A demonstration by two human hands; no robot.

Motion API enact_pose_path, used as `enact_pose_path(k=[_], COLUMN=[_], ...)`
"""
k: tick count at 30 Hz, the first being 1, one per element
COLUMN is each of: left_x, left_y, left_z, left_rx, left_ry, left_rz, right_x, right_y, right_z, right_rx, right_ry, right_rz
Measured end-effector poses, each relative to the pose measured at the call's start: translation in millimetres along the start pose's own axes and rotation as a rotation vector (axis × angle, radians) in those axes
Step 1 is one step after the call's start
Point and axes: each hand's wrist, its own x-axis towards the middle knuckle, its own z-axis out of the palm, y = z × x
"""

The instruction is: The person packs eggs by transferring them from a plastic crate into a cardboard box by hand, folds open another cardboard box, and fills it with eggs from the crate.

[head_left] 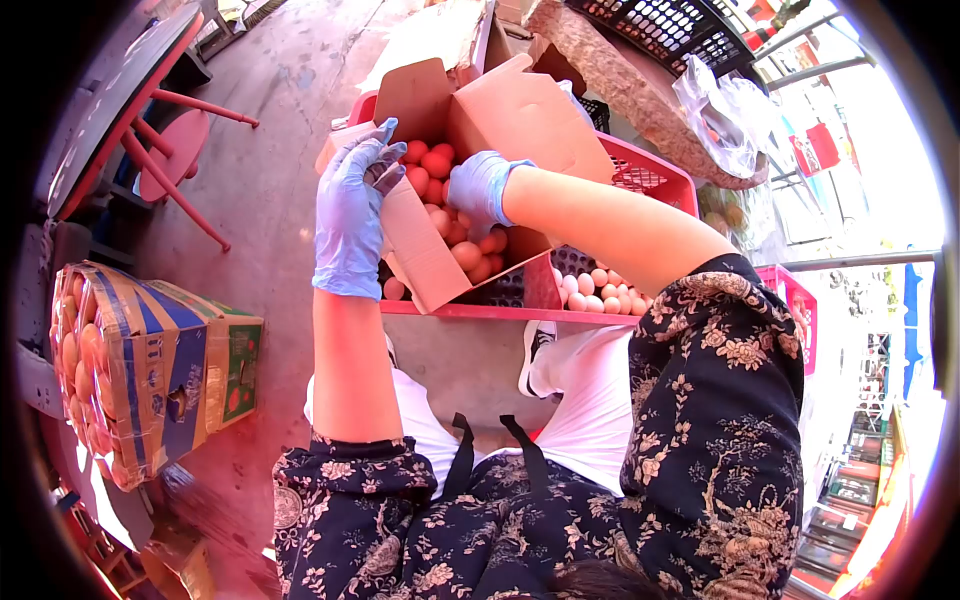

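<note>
Brown eggs (467, 256) fill an opened cardboard box (410, 235) in front of me, its flaps (530, 115) folded up and outward. My right hand (480, 188), in a blue glove, reaches down into this box among the eggs. Its fingertips are largely hidden, so whether they grip an egg cannot be made out. At the box's left side is my left hand (350, 210), also gloved in blue, raised with bent fingers apart and no egg visible in it. Paler eggs (605, 290) sit on a dark tray at the right, in a pink-red plastic crate (650, 165).
A taped carton (165, 370) of round produce stands on the left. Behind it are a table (120, 95) and a red stool (175, 155). A stone slab (640, 90), a black crate (665, 30) and plastic bags (715, 115) lie beyond the box.
</note>
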Motion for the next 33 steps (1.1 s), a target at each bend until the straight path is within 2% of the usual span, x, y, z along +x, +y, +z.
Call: enact_pose_path(k=[5,8,12,15,16,19,20,27,32,33], left_x=[0.5,-0.2,-0.6,-0.9,-2.1,-0.3,1.2,2.4,3.8,4.0], left_y=[2.1,3.4,2.6,6.5,8.3,12.4,13.8,13.9,12.4,11.4], left_z=[0.0,-2.3,-4.5,-5.9,-6.6,-10.9,-12.5,-8.9,-1.3,0.8], left_rx=[-0.005,-0.017,-0.032,-0.013,0.029,0.128,0.167,0.26,0.287,0.291], left_ry=[0.012,0.005,0.002,0.035,0.068,0.137,0.154,0.188,0.158,0.156], left_rz=[-0.024,-0.03,-0.014,0.049,0.092,0.202,0.232,0.242,0.255,0.254], right_x=[17.0,10.8,-7.0,19.4,26.3,47.9,36.6,35.9,9.8,6.6], right_y=[0.1,1.1,5.2,9.4,7.3,-5.0,-6.6,14.6,23.9,30.3], right_z=[9.6,3.0,-27.6,-10.8,-8.1,13.5,0.5,24.5,8.4,16.4], right_rx=[0.053,0.079,0.246,0.38,0.309,0.757,0.763,0.647,0.537,0.536], right_ry=[-0.149,-0.157,-0.032,0.189,0.166,0.308,0.203,0.224,0.253,0.425], right_rz=[0.021,-0.021,0.068,0.023,-0.017,0.185,0.195,0.013,-0.048,-0.089])
